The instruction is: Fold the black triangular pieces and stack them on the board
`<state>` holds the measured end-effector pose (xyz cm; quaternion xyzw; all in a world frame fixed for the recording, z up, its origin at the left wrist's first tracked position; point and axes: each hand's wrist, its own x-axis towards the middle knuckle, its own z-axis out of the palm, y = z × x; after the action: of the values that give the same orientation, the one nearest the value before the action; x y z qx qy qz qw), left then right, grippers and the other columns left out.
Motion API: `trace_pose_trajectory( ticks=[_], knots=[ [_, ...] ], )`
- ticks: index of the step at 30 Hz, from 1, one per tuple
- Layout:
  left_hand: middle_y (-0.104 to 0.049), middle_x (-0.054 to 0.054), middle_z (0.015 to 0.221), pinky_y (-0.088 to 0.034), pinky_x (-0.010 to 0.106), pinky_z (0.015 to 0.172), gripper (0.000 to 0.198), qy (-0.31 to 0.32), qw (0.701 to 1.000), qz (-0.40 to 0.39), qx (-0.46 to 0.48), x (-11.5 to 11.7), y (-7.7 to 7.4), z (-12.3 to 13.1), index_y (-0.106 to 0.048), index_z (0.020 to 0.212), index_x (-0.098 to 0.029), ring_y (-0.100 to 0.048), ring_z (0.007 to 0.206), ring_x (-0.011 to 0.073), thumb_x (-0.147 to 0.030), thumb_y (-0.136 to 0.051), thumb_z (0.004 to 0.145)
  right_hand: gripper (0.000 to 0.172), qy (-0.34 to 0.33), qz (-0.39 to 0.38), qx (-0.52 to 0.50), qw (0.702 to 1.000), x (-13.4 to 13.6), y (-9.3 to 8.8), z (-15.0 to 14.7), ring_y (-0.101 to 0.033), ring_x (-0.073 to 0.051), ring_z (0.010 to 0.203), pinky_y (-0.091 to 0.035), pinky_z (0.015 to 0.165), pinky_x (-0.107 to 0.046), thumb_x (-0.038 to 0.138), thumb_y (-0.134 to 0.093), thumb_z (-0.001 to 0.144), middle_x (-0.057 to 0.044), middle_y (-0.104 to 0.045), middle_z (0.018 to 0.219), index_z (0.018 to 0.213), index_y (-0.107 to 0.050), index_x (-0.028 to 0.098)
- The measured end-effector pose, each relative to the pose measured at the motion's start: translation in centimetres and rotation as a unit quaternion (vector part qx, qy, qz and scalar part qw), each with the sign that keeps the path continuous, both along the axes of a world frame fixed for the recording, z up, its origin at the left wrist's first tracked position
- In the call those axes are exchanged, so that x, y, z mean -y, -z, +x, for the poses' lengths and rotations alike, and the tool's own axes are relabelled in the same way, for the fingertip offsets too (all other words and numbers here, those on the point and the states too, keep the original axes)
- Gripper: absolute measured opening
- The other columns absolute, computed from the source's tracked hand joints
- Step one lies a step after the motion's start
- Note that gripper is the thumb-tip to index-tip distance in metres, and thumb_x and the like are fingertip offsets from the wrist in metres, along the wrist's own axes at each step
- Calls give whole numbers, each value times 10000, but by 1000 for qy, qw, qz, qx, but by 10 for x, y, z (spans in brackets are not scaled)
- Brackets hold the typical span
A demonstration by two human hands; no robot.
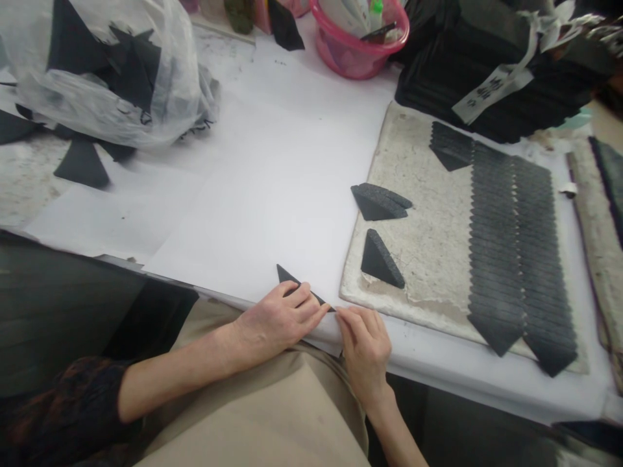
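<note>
A dark triangular piece (287, 275) lies at the front edge of the white-covered table. My left hand (282, 316) rests over it, fingers bent and pressed on the piece. At its right tip is my right hand (365, 344), thumb and fingers pinched together; whatever is between them is too small to make out. Right of my hands, two groups of dark triangular pieces, one upper (379, 202) and one lower (380, 261), sit on the left part of a pale board (428, 259). Overlapping rows of dark pieces (494, 246) cover the board's right part.
A clear plastic bag (180, 84) with dark pieces stands at the upper left, loose pieces (84, 163) beside it. A pink basket (350, 58) is at the back. Stacked black material (438, 84) with a white tag (491, 94) lies behind the board.
</note>
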<state>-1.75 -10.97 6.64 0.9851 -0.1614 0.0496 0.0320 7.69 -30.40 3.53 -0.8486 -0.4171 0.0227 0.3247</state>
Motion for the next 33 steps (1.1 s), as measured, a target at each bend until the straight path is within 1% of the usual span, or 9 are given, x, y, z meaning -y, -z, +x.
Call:
trace_pose_trajectory(
  ticks=[2,5,12,18,24,33],
  knots=[
    [-605,91,1084,-478,414,891,366,-1,1000,-3,-4,0,1,0,-480,1324,-141,-546,1087,254,-143,-483,958,141,17,6,-16,1000,1,1,-1,-557,-182,850,-444,779,-335,155,-577,923,-44,-642,913,1027,-647,220],
    [-606,94,1084,-478,414,889,362,-3,1000,-4,-8,1,2,0,-484,1320,-142,-543,1092,258,-137,-475,958,120,25,8,-13,1000,1,2,-3,-561,-185,843,-442,777,-340,151,-587,915,-40,-650,900,990,-651,220],
    [-611,100,1068,-472,414,900,366,-4,1000,-10,-10,0,0,0,-482,1318,-143,-555,1082,250,-138,-493,953,202,3,15,42,999,2,5,-2,-539,-166,779,-431,727,-317,108,-584,907,-32,-641,855,1017,-683,247],
    [-612,89,1069,-478,404,887,367,-4,1000,-10,-11,-1,-3,2,-483,1325,-146,-550,1082,253,-140,-479,958,231,-17,-9,85,996,3,4,-1,-506,-170,783,-412,713,-316,86,-579,907,-45,-635,865,1057,-676,233],
    [-613,93,1055,-478,407,889,377,-3,1000,-13,-19,0,-1,3,-472,1330,-157,-555,1081,247,-137,-487,955,232,-29,-25,94,995,3,1,0,-502,-174,781,-410,702,-316,87,-555,918,-50,-628,864,1057,-675,229],
    [-595,112,1094,-472,438,912,398,6,999,27,-29,4,-1,1,-470,1349,-132,-526,1122,297,-157,-481,952,293,-34,-70,95,992,7,-2,-3,-520,-184,824,-417,721,-340,90,-533,932,-60,-630,920,1153,-648,244]
  ],
)
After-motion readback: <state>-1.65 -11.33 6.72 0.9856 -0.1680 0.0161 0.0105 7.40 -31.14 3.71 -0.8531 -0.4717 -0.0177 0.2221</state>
